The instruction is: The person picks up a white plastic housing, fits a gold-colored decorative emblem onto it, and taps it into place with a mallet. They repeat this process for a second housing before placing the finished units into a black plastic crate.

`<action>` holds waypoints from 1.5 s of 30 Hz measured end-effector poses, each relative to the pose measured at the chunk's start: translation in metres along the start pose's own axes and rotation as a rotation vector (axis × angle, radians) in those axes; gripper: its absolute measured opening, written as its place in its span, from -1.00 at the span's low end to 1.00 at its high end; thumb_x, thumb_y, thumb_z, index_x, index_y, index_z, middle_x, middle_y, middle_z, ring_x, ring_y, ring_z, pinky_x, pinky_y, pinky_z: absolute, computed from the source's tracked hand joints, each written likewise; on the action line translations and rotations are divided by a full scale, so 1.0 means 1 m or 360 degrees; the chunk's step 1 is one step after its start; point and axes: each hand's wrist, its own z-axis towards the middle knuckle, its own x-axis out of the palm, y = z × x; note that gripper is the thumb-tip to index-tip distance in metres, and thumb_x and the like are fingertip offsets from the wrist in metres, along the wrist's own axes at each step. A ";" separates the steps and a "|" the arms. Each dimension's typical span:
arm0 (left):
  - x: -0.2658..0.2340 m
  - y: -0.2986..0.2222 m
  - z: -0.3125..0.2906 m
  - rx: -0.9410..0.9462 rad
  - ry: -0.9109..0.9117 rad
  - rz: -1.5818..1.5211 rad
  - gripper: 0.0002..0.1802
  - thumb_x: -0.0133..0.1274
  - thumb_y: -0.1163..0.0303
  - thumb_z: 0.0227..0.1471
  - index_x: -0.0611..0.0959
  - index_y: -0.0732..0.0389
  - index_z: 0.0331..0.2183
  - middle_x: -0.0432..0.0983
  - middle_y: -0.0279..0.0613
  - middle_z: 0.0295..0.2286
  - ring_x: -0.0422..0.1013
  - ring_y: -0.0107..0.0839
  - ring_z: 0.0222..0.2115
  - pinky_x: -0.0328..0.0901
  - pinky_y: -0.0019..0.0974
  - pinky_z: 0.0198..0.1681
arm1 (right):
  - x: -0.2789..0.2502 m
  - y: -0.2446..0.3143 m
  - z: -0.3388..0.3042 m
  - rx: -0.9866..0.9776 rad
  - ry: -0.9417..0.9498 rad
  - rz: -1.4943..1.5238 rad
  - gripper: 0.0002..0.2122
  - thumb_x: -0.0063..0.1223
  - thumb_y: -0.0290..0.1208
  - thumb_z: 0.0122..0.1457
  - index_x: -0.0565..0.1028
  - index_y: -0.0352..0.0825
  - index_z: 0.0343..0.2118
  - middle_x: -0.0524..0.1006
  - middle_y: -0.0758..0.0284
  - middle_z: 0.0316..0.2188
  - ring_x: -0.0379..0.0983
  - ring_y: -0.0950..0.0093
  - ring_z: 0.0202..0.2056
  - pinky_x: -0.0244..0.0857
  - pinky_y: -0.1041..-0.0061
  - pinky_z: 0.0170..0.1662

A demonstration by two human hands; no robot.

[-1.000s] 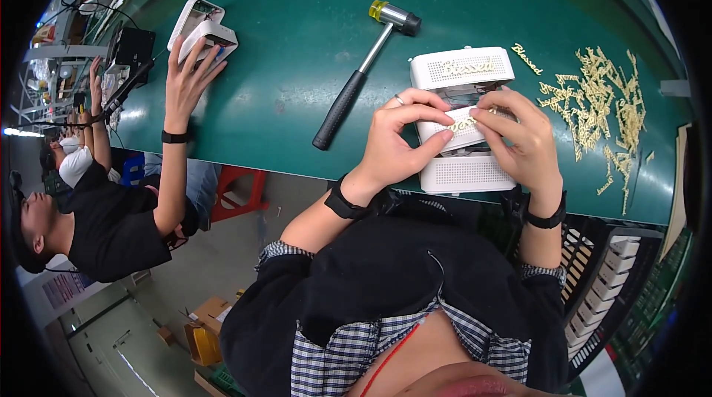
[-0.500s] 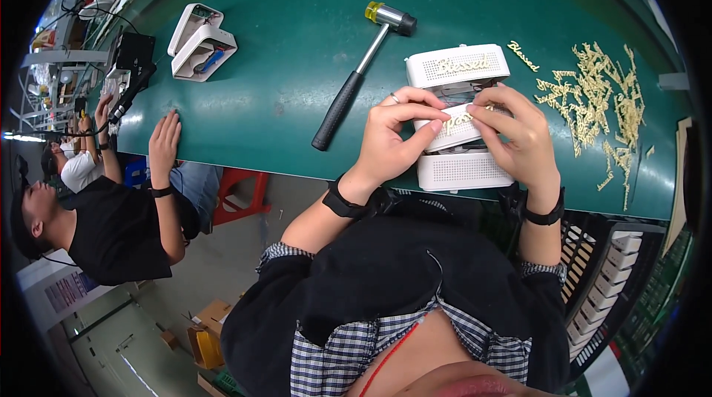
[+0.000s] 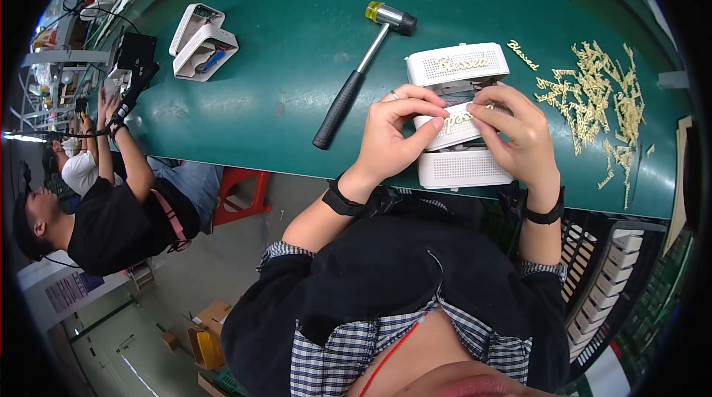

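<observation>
Three white perforated casings stand in a row in front of me. Across the middle casing (image 3: 443,143) lies a gold script-lettering piece (image 3: 461,122), partly covered by my fingers. My left hand (image 3: 397,134) pinches the left end of that lettering between thumb and fingertips. At its other end my right hand (image 3: 523,134) is closed, its thumb and fingertips pressed against the piece. The far casing (image 3: 420,73) bears a similar gold lettering piece on its top face. On the near casing (image 3: 463,169), only bare perforated surface shows.
A mallet (image 3: 350,93) with a black grip lies left of the casings. Loose gold lettering pieces (image 3: 593,93) are heaped at the right. Two more white casings (image 3: 205,54) rest far left. A co-worker (image 3: 111,219) sits at the left; a black crate (image 3: 593,263) stands lower right.
My hands have stayed almost in place, with slightly more of the lettering showing between them. The co-worker's nearer hand has left the tabletop and moved to the equipment at the far left.
</observation>
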 end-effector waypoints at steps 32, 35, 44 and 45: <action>0.013 -0.006 -0.001 -0.0065 -0.0158 0.0080 -0.85 0.16 0.61 -0.09 0.68 0.33 -0.36 0.50 -0.16 -0.32 0.45 -0.43 -0.26 0.33 -0.44 -0.18 | -0.020 -0.015 -0.019 0.0147 0.0401 0.0107 -0.64 0.11 -0.33 0.04 0.55 -0.20 -0.05 0.41 0.22 0.06 0.25 0.12 0.13 0.10 0.13 0.19; 0.012 -0.002 -0.003 -0.0038 -0.0155 0.0057 -0.86 0.16 0.61 -0.09 0.68 0.33 -0.37 0.50 -0.16 -0.33 0.45 -0.44 -0.26 0.33 -0.44 -0.19 | -0.016 -0.016 -0.023 0.0171 0.0349 0.0287 -0.62 0.10 -0.30 0.04 0.55 -0.21 -0.03 0.40 0.22 0.08 0.22 0.12 0.16 0.06 0.14 0.21; 0.007 0.004 0.002 0.0011 -0.0077 0.0100 -0.90 0.16 0.62 -0.08 0.62 0.36 -0.40 0.50 -0.16 -0.32 0.44 -0.46 -0.29 0.31 -0.45 -0.19 | -0.010 -0.018 -0.024 0.0176 0.0269 0.0311 -0.61 0.09 -0.29 0.05 0.54 -0.26 -0.03 0.38 0.19 0.10 0.19 0.11 0.17 0.04 0.16 0.22; 0.010 0.005 0.002 -0.0001 -0.0123 0.0126 -0.89 0.17 0.59 -0.08 0.61 0.34 -0.40 0.50 -0.19 -0.34 0.44 -0.47 -0.30 0.32 -0.47 -0.21 | -0.010 -0.019 -0.025 0.0176 0.0266 0.0313 -0.61 0.09 -0.30 0.05 0.55 -0.26 -0.03 0.38 0.18 0.10 0.19 0.11 0.17 0.04 0.16 0.22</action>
